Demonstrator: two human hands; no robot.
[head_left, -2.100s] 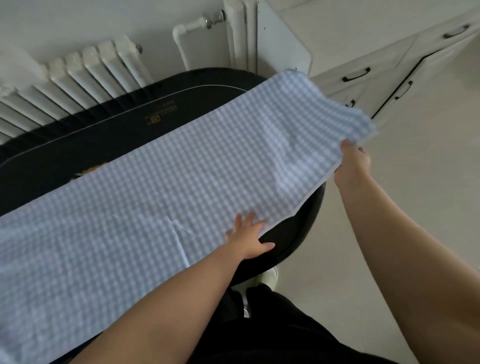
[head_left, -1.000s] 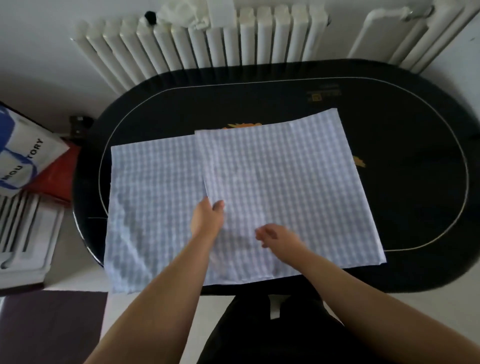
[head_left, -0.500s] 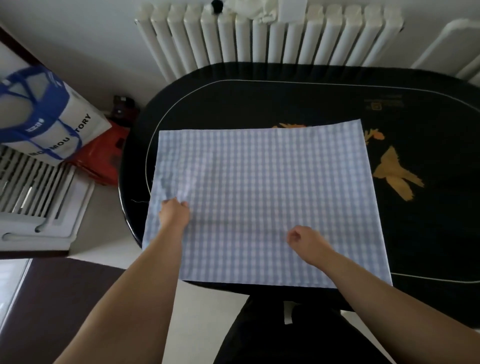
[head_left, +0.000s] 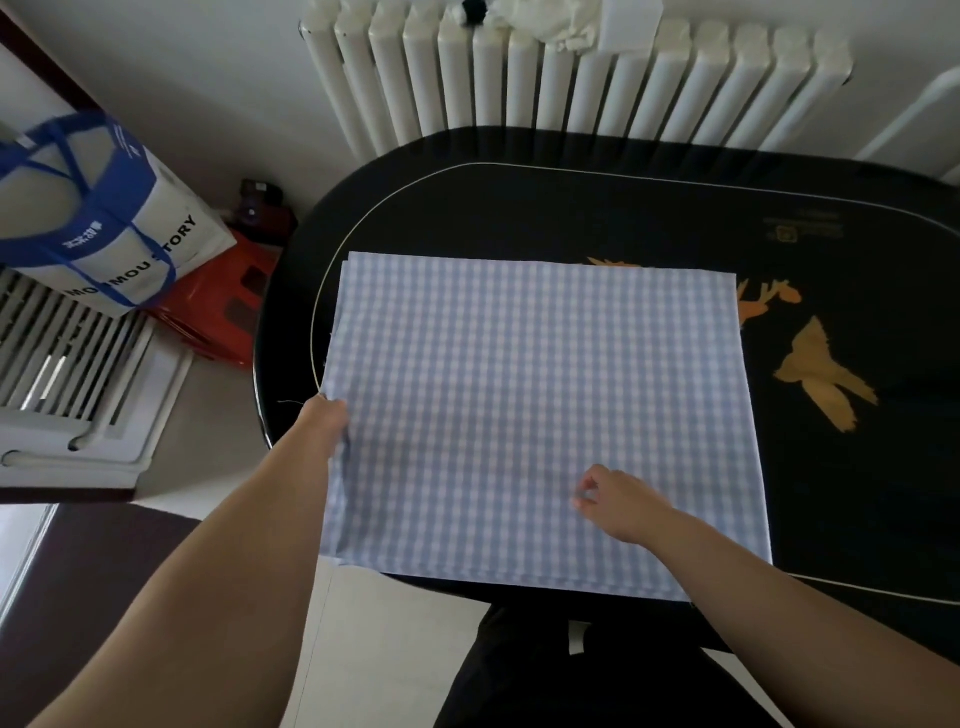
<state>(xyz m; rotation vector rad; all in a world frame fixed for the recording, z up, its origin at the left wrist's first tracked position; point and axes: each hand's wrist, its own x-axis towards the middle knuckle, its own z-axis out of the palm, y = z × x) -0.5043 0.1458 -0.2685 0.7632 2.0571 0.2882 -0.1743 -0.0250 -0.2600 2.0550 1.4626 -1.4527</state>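
A light blue checked cloth (head_left: 545, 395) lies folded double and flat on a black oval table (head_left: 545, 208), its near edge hanging a little over the table's front. My left hand (head_left: 324, 418) grips the cloth's left edge, the fingers tucked under the fabric. My right hand (head_left: 615, 501) rests on top of the cloth near its front, fingers curled, thumb and forefinger close together on the fabric; whether they pinch it is unclear.
A white radiator (head_left: 571, 78) runs behind the table, with white rags on top. On the floor to the left stand a white and blue bag (head_left: 104, 228), a red stool (head_left: 218, 306) and a white slatted unit (head_left: 67, 374). Gold bird pictures (head_left: 821, 374) decorate the table's right.
The long cloth was folded in half leftward. Since half a second ago my left hand has slid out to the left edge and the layers lie squarer; my right hand stayed put.
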